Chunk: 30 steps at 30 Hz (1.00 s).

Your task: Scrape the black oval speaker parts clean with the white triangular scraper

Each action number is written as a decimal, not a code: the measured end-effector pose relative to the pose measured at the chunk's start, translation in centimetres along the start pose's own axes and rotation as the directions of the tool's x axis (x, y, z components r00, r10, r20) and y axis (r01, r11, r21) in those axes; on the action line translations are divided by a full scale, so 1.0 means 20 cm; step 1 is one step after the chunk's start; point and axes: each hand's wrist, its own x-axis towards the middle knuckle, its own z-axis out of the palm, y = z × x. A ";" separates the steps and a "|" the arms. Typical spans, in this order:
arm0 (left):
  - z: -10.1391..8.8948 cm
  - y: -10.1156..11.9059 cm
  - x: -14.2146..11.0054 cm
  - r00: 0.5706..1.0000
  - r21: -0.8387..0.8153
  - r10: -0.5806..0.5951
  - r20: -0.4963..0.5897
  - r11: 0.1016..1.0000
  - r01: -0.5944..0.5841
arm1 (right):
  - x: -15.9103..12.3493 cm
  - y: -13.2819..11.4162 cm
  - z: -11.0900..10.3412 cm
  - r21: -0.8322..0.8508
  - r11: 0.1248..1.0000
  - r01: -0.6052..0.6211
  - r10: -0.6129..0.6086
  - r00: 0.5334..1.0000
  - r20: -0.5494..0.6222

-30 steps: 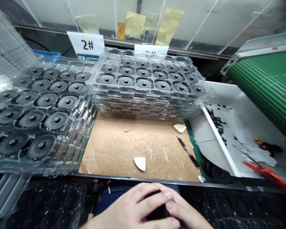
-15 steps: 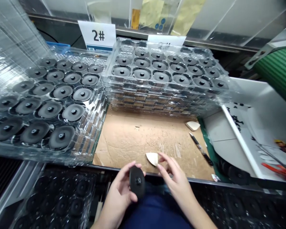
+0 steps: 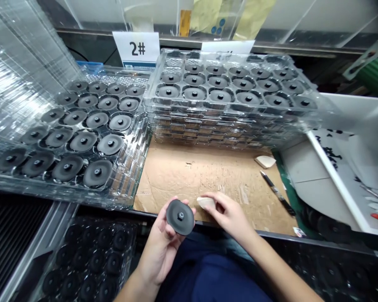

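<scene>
A round black rubber-like disc with a raised nut-like stud at its centre rests in my left hand, fingers curled round its edge and its stud side facing up. To the right, my right hand pinches a small cream wedge-shaped pad between thumb and fingers. The pad is just above or on the brown cardboard sheet; I cannot tell which. A gap separates the pad from the disc.
Clear plastic trays of similar discs stand at left; another tray stack stands behind the cardboard. A second cream pad and a black pen lie at right, beside a white bin. A disc tray sits lower left.
The disc in my left hand has turned from edge-on to face up. My right hand has closed over the cream pad more fully. The whole view has shifted slightly.
</scene>
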 end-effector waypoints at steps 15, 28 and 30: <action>0.18 -0.01 -0.01 0.986 0.113 0.034 0.160 0.992 -0.053 | -0.05 -0.46 -0.14 0.143 0.919 0.368 -0.349 0.927 -0.139; 0.25 -0.06 -0.02 0.976 0.177 -0.133 0.174 0.979 0.102 | -0.07 -0.34 -0.36 -0.076 0.809 0.583 -0.587 0.809 -0.043; 0.28 -0.05 -0.02 0.960 0.239 -0.173 0.220 0.964 0.119 | -0.04 -0.34 -0.37 0.008 0.827 0.562 -0.562 0.826 0.036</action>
